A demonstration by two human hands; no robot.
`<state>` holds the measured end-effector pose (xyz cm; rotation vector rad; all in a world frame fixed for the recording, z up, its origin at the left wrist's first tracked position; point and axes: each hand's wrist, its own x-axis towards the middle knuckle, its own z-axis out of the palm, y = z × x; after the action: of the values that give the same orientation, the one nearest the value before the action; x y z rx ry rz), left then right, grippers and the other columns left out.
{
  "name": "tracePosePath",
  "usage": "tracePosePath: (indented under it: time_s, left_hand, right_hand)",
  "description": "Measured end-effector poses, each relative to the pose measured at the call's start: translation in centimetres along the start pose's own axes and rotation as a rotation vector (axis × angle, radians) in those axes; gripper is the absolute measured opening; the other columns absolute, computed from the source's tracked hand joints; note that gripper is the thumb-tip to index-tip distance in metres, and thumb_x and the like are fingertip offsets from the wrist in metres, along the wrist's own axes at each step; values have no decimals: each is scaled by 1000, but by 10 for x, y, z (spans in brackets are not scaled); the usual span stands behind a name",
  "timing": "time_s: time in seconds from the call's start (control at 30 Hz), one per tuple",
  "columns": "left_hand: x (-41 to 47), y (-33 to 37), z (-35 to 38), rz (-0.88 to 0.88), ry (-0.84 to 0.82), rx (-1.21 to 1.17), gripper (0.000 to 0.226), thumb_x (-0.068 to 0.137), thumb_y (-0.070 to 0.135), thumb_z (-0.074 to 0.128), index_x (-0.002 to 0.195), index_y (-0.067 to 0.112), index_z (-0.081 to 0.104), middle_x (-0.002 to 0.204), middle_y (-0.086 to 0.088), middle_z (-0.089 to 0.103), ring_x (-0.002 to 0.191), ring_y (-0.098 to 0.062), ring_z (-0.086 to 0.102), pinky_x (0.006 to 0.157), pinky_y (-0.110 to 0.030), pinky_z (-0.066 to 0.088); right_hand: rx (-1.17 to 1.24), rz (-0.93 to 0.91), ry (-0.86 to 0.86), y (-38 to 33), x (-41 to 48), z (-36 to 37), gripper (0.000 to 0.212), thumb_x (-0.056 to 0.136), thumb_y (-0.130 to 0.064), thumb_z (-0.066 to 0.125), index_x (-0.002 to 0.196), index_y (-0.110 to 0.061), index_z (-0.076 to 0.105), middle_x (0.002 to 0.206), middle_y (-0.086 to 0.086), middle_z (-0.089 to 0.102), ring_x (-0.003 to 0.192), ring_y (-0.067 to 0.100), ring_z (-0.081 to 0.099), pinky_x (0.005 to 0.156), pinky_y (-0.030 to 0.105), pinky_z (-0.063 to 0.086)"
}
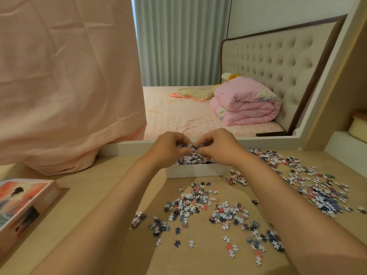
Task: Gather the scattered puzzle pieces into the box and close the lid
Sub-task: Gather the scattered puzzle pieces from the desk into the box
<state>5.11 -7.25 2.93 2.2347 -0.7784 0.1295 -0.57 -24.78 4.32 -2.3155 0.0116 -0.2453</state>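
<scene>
A shallow white box [195, 172] stands on the tan table ahead of me, with puzzle pieces heaped inside. My left hand [168, 148] and my right hand [217, 147] hover together just above the box, fingers curled around a clump of puzzle pieces [191, 147] held between them. Many loose pieces [198, 205] lie scattered on the table in front of the box, and a larger spread of pieces [313, 187] lies to its right. The box lid [23, 207], printed with a pink and blue picture, lies at the left edge of the table.
A pink cloth [65, 86] hangs over the table's back left. A large mirror [228, 76] behind the box reflects a bed and a folded pink quilt. A shelf [345, 143] rises at the far right.
</scene>
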Motion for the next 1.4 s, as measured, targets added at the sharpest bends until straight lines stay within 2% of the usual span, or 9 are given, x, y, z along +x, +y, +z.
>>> tracePosePath:
  time_s: [0.23, 0.4, 0.57, 0.73, 0.93, 1.03, 1.17, 1.3, 1.4]
  left_hand:
    - [23, -24, 11, -30, -131, 122, 21, 90, 23, 69, 111, 21, 74, 94, 6, 72, 87, -10, 65, 77, -25, 47]
    - [21, -35, 12, -12, -19, 71, 28, 100, 17, 53, 123, 15, 67, 140, -3, 55, 129, -17, 51, 105, -31, 40]
    - [7, -35, 10, 0, -75, 152, 30, 101, 26, 46, 124, 24, 67, 121, 5, 68, 107, -14, 61, 90, -27, 45]
    - [-3, -41, 17, 67, -383, 483, 44, 103, 43, 30, 138, 32, 53, 147, 11, 48, 139, -8, 37, 115, -39, 22]
    - [-2, -38, 16, 113, -290, 567, 55, 93, 56, 36, 138, 30, 53, 147, 7, 46, 134, -10, 39, 117, -41, 16]
    - [-4, -36, 19, 107, -397, 617, 60, 91, 59, 38, 143, 32, 48, 153, 6, 39, 140, -12, 32, 119, -44, 13]
    - [-2, -35, 22, 74, -429, 679, 66, 91, 60, 41, 151, 32, 34, 160, 5, 25, 146, -18, 23, 118, -43, 10]
    - [-11, -29, 16, 103, -271, 551, 63, 89, 52, 49, 148, 34, 37, 157, 6, 30, 143, -16, 27, 117, -41, 14]
    - [-27, -28, 8, 207, -39, 455, 40, 88, 41, 54, 126, 32, 60, 132, 9, 52, 120, -14, 47, 102, -37, 36]
  right_hand:
    - [-201, 5, -146, 20, 34, 20, 22, 96, -15, 62, 112, -22, 76, 97, 2, 74, 82, 17, 65, 74, 29, 51]
    - [-229, -33, -55, 28, 35, 19, 24, 98, -19, 59, 115, -25, 75, 102, -2, 72, 75, 10, 60, 62, 18, 41]
    - [-247, -87, -44, 26, 20, 20, 14, 92, -30, 67, 99, -28, 79, 87, -11, 72, 81, 5, 65, 77, 26, 51]
    - [-448, -83, -405, 28, 11, 30, 43, 101, -53, 39, 136, -36, 58, 146, -8, 53, 132, 17, 49, 109, 36, 39]
    - [-560, -53, -392, 26, 10, 24, 54, 99, -63, 31, 143, -37, 50, 157, -6, 37, 142, 20, 38, 114, 40, 32]
    - [-562, -90, -410, 28, 6, 28, 52, 99, -62, 31, 139, -37, 55, 152, -6, 46, 137, 19, 44, 115, 44, 31]
    - [-700, -105, -378, 28, 6, 24, 54, 100, -61, 27, 136, -36, 59, 155, -7, 41, 143, 17, 36, 121, 54, 7]
    - [-491, -146, -240, 22, -3, 8, 40, 101, -47, 44, 134, -33, 60, 154, -9, 42, 138, 17, 43, 116, 42, 30]
    - [-444, -252, -74, 13, -19, 4, 29, 100, -35, 50, 121, -28, 70, 124, -9, 63, 105, 11, 58, 93, 32, 45]
